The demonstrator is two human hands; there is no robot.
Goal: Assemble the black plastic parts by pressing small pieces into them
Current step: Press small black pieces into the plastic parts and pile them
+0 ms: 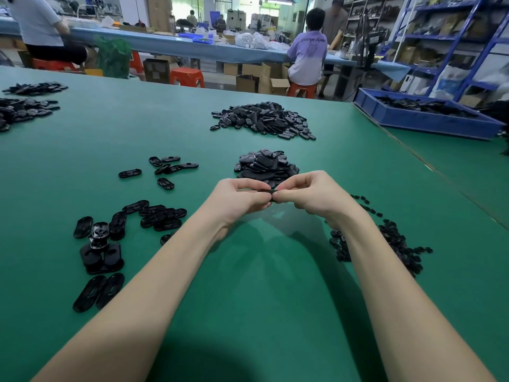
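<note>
Both my hands are up off the table, meeting in the middle, and they've got one black plastic part (261, 191) pinched between them. My left hand (239, 201) has its fingers curled over the top of the part with the thumb underneath, and my right hand (305, 195) grips the other end the same way, fingertips nearly touching the left ones. The part sits edge-on to me, so I only see a thin dark strip of it; can't tell if a small piece is in it or not.

Just past my knuckles there's a tight heap of flat black parts (265, 168), and further out beyond that a bigger, looser pile (263, 119). Right beside my right forearm is a scatter of the small black pieces (394, 238), trailing off away from me. Off to the side of my left forearm there's a bunch of oval black parts (154, 215) lying loose, some stacked near my elbow (100, 257), and a few more (165, 168) further out on that side. More dark piles (24, 108) sit way off at the far left of the green table (261, 299).

Far out past my right hand, a blue bin (424, 117) holds more black stuff. Other people are sitting at a long blue bench (192, 45) in the background.
</note>
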